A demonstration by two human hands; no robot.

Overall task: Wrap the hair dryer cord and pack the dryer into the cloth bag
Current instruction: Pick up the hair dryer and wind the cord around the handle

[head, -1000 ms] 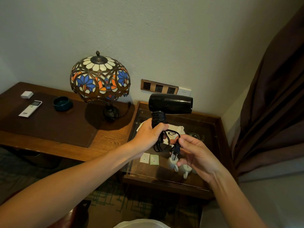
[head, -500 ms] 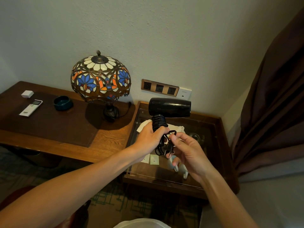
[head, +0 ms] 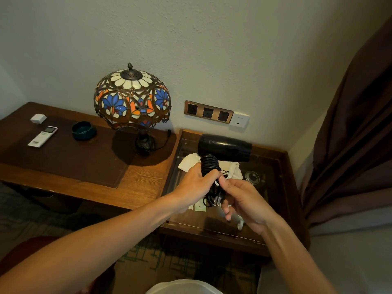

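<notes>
The black hair dryer [head: 224, 147] is held upright above the glass-topped side table [head: 273, 187], nozzle pointing right. My left hand [head: 196, 184] grips its handle, around which the black cord [head: 209, 164] is coiled. My right hand [head: 244, 200] pinches the cord end close to the handle, and the plug [head: 217, 200] hangs between the two hands with its prongs pointing down. The white cloth bag [head: 188, 162] lies on the glass behind the dryer, partly hidden by my hands and the handle.
A stained-glass lamp [head: 132, 98] stands on the wooden desk [head: 63, 158] at left, with a dark bowl [head: 83, 130], a white remote [head: 42, 136] and a small white box [head: 38, 118]. Wall sockets [head: 209, 112] sit above the table. A brown curtain [head: 356, 134] hangs right.
My right hand has moved up and left, bringing the plug end of the cord against the handle. The loose loop of cord below has shrunk. The dryer has lowered slightly.
</notes>
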